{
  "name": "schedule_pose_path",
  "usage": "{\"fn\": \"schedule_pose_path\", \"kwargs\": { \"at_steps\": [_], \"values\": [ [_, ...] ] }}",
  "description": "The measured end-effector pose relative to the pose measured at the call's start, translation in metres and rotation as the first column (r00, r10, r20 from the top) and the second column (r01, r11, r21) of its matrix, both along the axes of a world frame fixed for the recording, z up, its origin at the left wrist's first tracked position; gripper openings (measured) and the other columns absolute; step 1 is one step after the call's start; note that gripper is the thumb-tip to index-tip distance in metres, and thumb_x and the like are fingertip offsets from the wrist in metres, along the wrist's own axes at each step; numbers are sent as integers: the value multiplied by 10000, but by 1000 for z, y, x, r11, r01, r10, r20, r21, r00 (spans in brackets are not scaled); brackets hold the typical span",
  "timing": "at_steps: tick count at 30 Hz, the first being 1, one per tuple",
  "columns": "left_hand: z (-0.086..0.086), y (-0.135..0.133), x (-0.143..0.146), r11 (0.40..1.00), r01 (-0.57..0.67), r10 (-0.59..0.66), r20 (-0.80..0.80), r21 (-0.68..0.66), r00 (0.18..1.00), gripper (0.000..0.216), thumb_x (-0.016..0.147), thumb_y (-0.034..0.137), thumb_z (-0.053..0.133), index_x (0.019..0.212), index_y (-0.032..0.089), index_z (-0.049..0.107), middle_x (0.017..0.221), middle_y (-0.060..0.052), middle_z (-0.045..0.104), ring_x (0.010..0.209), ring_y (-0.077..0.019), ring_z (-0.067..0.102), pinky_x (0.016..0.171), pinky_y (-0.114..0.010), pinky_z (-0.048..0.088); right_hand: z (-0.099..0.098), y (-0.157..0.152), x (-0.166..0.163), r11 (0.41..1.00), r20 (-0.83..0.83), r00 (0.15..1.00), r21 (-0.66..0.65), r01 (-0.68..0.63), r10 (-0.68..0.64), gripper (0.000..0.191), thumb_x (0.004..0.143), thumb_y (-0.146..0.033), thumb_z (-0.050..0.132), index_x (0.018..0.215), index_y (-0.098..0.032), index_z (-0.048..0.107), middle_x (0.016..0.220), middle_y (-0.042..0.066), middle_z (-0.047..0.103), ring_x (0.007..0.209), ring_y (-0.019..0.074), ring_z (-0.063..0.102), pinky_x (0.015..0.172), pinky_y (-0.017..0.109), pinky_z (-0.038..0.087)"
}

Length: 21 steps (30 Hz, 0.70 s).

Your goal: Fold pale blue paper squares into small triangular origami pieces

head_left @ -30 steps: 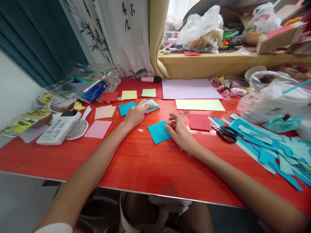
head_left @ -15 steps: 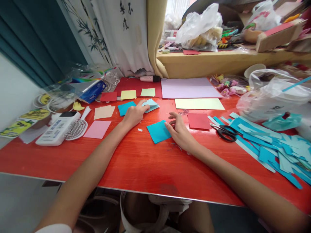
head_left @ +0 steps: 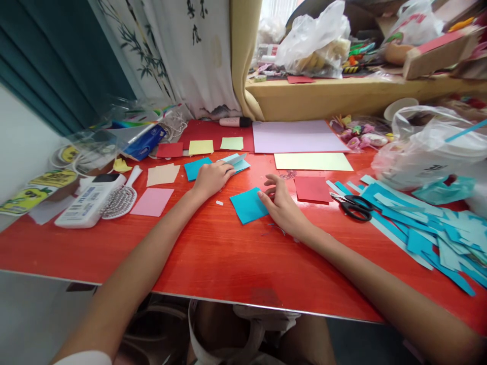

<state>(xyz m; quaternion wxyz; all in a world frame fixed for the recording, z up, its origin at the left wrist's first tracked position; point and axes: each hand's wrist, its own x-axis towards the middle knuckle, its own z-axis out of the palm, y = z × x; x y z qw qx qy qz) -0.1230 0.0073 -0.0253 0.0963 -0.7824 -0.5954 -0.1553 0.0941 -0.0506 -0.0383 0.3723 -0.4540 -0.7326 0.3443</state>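
Note:
My left hand (head_left: 211,178) rests on the red table (head_left: 213,253) with its fingers curled round a folded light-blue paper (head_left: 236,162), whose near edge lifts off the surface. Just left of it lies a darker blue square (head_left: 195,168). My right hand (head_left: 280,203) lies flat beside a teal paper square (head_left: 247,205), fingertips pressing its right edge. A dark red paper square (head_left: 312,189) sits right of that hand.
Black scissors (head_left: 353,207) lie beside a heap of blue paper strips (head_left: 426,223) at the right. Pink (head_left: 152,202), tan (head_left: 163,175), yellow (head_left: 201,147) and green (head_left: 233,143) squares, a lilac sheet (head_left: 297,137), a hairbrush (head_left: 122,198) and plastic bags (head_left: 429,147) crowd the back.
My left hand has closed on the folded light-blue paper and tipped its edge up from the table. My right hand has stayed on the teal square.

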Motion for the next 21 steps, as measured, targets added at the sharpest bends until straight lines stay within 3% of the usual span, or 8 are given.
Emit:
{"fn": "schedule_pose_path", "kwargs": {
  "at_steps": [12, 21],
  "values": [
    [-2, 1, -4, 999, 13, -12, -30, 30, 999, 329, 940, 357, 395, 1032, 242, 689, 1108, -5, 691, 954, -213, 641, 610, -315, 363, -2, 1, 0, 999, 7, 1000, 35, -14, 14, 438, 907, -382, 417, 1277, -165, 328, 1167, 149, 445, 939, 205, 514, 859, 417, 472],
    [-1, 0, -2, 1000, 6, -6, -4, -5, 1000, 328, 910, 406, 439, 1072, 247, 676, 1138, -10, 678, 982, -219, 629, 669, -308, 401, -3, 1, 0, 998, 21, 1000, 56, -17, 16, 456, 906, -386, 419, 1282, -141, 339, 1167, 155, 456, 976, 216, 523, 875, 413, 463]
  ]
}}
